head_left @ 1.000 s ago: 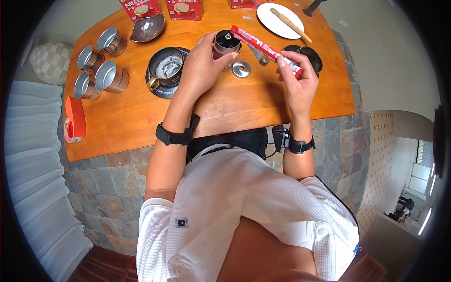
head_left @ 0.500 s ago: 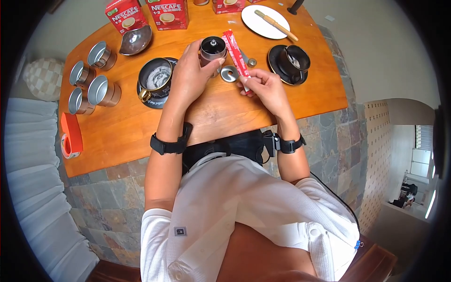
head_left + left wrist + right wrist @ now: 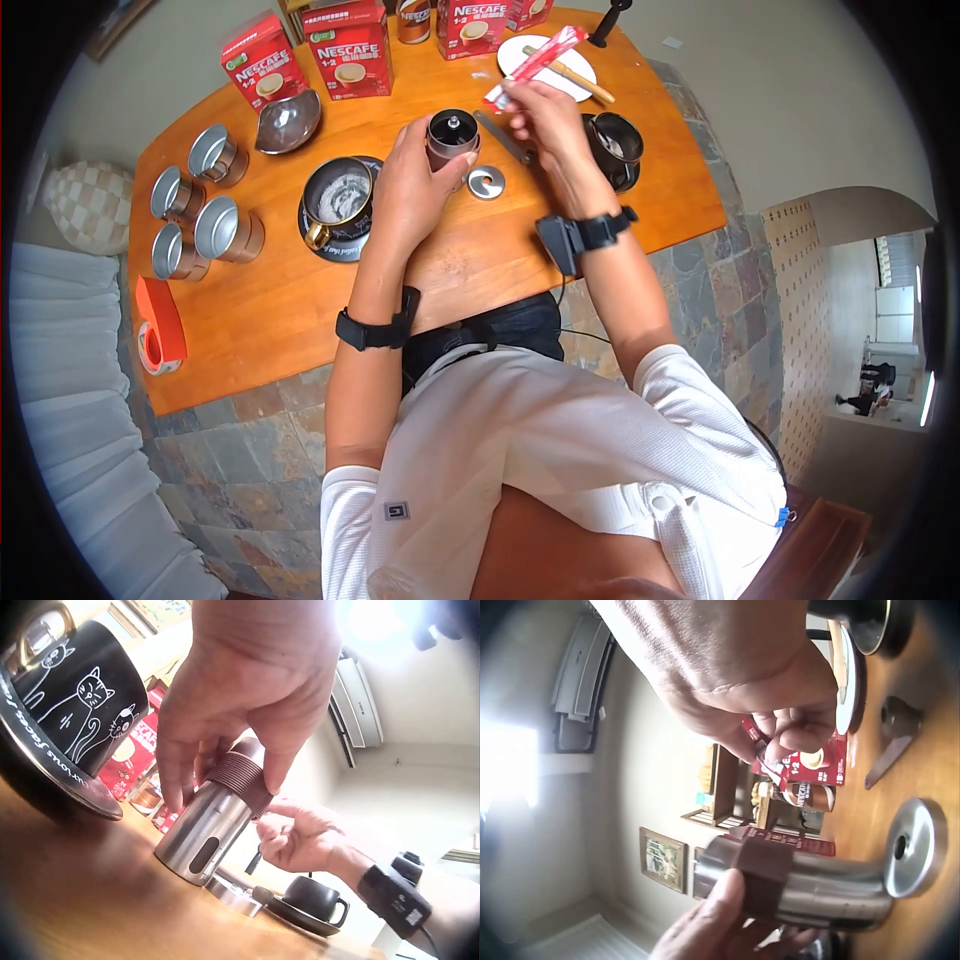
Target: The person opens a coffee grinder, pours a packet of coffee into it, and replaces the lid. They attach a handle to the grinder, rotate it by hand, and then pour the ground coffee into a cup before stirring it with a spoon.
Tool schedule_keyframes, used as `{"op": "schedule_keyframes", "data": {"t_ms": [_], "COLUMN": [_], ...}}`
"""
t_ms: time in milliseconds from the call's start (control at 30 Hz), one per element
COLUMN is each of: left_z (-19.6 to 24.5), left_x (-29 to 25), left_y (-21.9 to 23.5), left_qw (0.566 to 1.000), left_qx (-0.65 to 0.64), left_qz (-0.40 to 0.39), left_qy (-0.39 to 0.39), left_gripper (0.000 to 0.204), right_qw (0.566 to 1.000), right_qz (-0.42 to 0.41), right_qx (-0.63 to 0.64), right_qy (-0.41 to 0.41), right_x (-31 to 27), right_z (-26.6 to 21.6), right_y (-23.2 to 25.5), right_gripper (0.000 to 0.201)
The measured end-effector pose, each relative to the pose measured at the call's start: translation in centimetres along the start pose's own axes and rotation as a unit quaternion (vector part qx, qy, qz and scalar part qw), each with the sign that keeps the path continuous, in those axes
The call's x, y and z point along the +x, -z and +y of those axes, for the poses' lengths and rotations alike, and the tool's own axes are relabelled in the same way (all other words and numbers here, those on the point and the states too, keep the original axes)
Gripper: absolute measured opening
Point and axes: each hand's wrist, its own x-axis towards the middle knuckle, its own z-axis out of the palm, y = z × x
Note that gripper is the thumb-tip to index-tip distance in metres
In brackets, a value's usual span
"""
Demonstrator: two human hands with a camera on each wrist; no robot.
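My left hand (image 3: 408,190) grips the ribbed brown band of a steel manual coffee grinder (image 3: 217,829), which stands upright on the table with its dark top and central spindle uncovered. Between thumb and fingers my right hand (image 3: 550,122) pinches one end of a red coffee stick sachet (image 3: 542,62), held up behind and right of the grinder. Beside the grinder lies its round steel lid (image 3: 487,182), with a hole in it. The grinder's crank handle (image 3: 889,754) lies beyond the lid. To the left, a black cat-patterned cup (image 3: 90,694) with pale residue inside rests on its saucer.
A second black cup (image 3: 617,140) sits on the right. Behind it, a white plate (image 3: 520,52) carries a wooden-handled brush (image 3: 580,80). Several metal cups (image 3: 228,228), a dark bowl (image 3: 290,122) and a tape dispenser (image 3: 162,330) occupy the left. Red Nescafe boxes (image 3: 350,55) line the back.
My right hand has carried the sachet first in beside the grinder, then up and away toward the white plate. My left hand keeps its grip on the grinder; the head view has shifted.
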Motion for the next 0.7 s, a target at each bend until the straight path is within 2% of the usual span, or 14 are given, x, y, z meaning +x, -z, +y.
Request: {"op": "schedule_keyframes", "data": {"t_ms": [167, 367, 467, 533, 700], "left_z": [0.5, -0.2, -0.1, -0.3, -0.5], "left_x": [0.0, 0.1, 0.0, 0.1, 0.1], "left_y": [0.2, -0.2, -0.2, -0.2, -0.3], "left_qw": [0.999, 1.000, 1.000, 1.000, 1.000], "left_qx": [0.014, 0.020, 0.027, 0.020, -0.006], "left_qz": [-0.014, 0.008, 0.008, 0.001, -0.007], "left_qy": [0.035, 0.010, 0.013, 0.019, 0.013], "left_gripper": [0.054, 0.058, 0.059, 0.060, 0.061], "right_qw": [0.993, 0.983, 0.981, 0.976, 0.977], "right_qz": [0.000, 0.001, 0.015, -0.015, 0.004], "right_qx": [-0.033, -0.005, 0.063, 0.076, 0.122], "right_qy": [-0.117, -0.184, -0.184, -0.205, -0.175], "right_x": [4.8, 9.3, 9.7, 9.7, 7.1], "right_z": [2.7, 5.4, 5.8, 5.4, 4.5], "right_y": [-2.7, -3.1, -2.7, -2.1, -1.4], "right_gripper": [0.018, 0.022, 0.024, 0.026, 0.027]}}
